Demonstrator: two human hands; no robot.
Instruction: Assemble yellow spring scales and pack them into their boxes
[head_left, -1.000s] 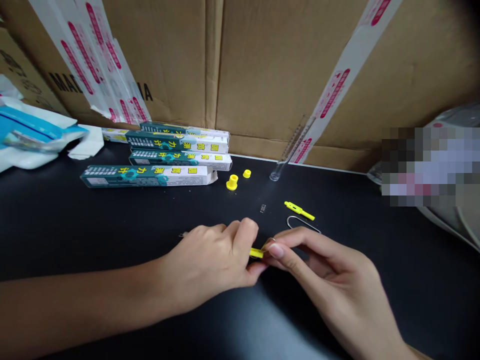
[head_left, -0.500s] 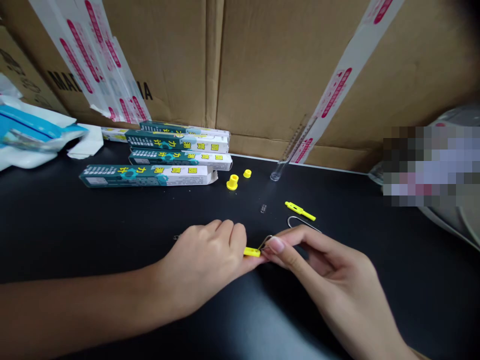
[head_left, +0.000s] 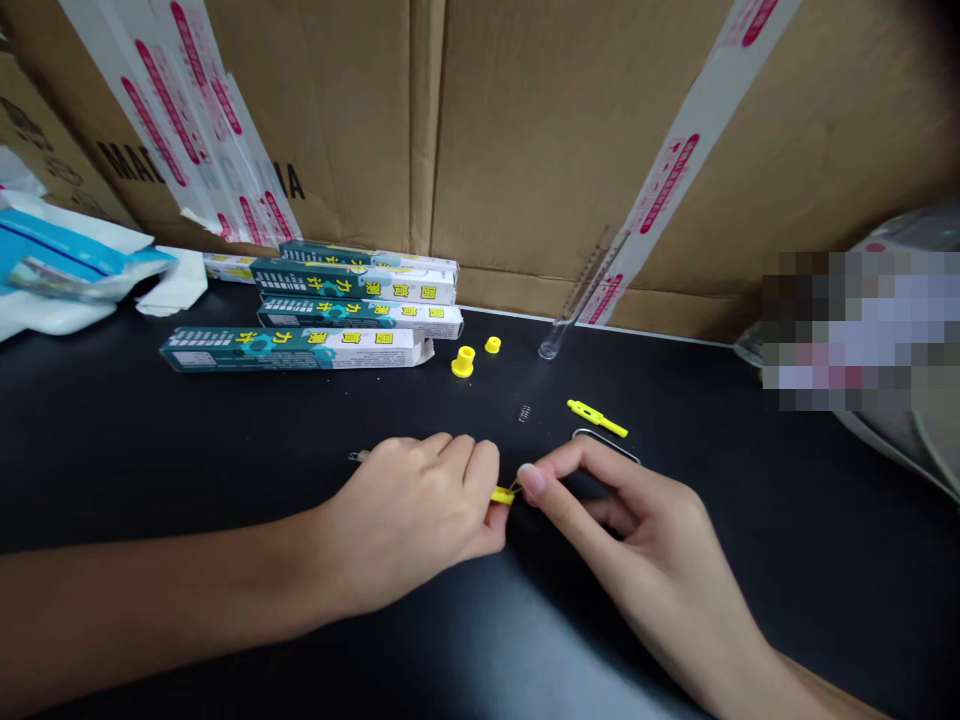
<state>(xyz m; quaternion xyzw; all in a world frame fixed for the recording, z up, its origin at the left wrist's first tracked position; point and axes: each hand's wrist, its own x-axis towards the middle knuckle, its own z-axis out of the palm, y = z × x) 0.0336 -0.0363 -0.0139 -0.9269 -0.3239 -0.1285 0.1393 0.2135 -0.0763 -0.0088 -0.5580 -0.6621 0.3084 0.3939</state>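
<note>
My left hand (head_left: 427, 515) is closed around a yellow plastic strip (head_left: 502, 495), whose end sticks out past the fingers. Between thumb and forefinger, my right hand (head_left: 622, 530) pinches a thin wire hook (head_left: 514, 487) that meets the end of the strip; whether it passes through a hole there I cannot tell. A metal coil end (head_left: 358, 456) shows at the left of my left hand, the rest hidden. Just beyond my right hand lie a bent metal wire loop (head_left: 606, 443) and a second yellow plastic piece (head_left: 597, 418). A short spring (head_left: 524, 412) rests farther back.
Two yellow caps (head_left: 463, 362) stand beyond my hands. A clear tube (head_left: 549, 350) leans against the large cardboard box (head_left: 525, 150). Several narrow printed boxes (head_left: 300, 352) lie at back left, near a blue and white package (head_left: 67, 260). A blurred, partly transparent item (head_left: 930, 440) sits at right.
My right hand has shifted slightly left and up with the wire hook, closer to my left hand. Less of the yellow strip shows now, and the left thumb is bent more.
</note>
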